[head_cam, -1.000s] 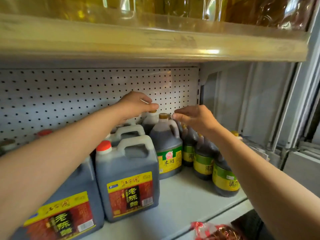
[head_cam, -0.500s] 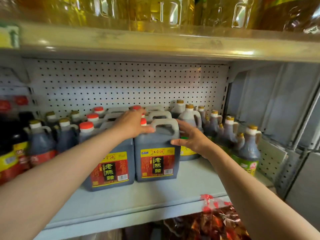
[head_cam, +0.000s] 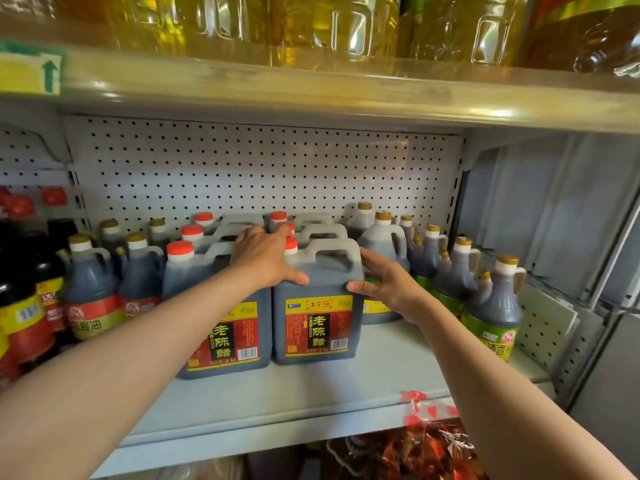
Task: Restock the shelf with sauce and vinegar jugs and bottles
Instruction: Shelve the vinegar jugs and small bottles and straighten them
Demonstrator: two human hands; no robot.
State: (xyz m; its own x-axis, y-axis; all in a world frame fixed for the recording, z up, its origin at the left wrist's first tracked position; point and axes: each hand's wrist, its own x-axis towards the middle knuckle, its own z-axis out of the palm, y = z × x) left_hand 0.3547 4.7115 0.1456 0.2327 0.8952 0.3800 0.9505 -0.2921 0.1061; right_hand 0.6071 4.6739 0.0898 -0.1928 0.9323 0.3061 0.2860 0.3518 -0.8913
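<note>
Nearest, below the shelf [head_cam: 277,403] front edge: crinkly clear bag w/ red print [head_cam: 426,441], glossy.

Change vs 0.5 s ago: both hands sit on the same front vinegar jug [head_cam: 317,306], grip barely shifted, view a bit further back. Reads as final squaring-up, jug already down on the shelf, front row, mid-shelf, side touching the twin jug [head_cam: 225,327] on its left. Prob. about to let go.

Left hand [head_cam: 265,258]: palm draped over the jug's top left shoulder, thumb hooked on its front face, fingers reaching behind. Right hand [head_cam: 384,282]: fingers wrapped round the top right corner, thumb on the front.

Jug: boxy translucent plastic, dark liquid, moulded handle, red cap [head_cam: 291,244], slick red/yellow label. Behind & right: rounder gold-capped bottles [head_cam: 491,306], green labels. Far: white pegboard [head_cam: 263,168], matte, dotted w/ holes. Above: yellow oil jugs [head_cam: 346,26], clear, ribbed.
</note>
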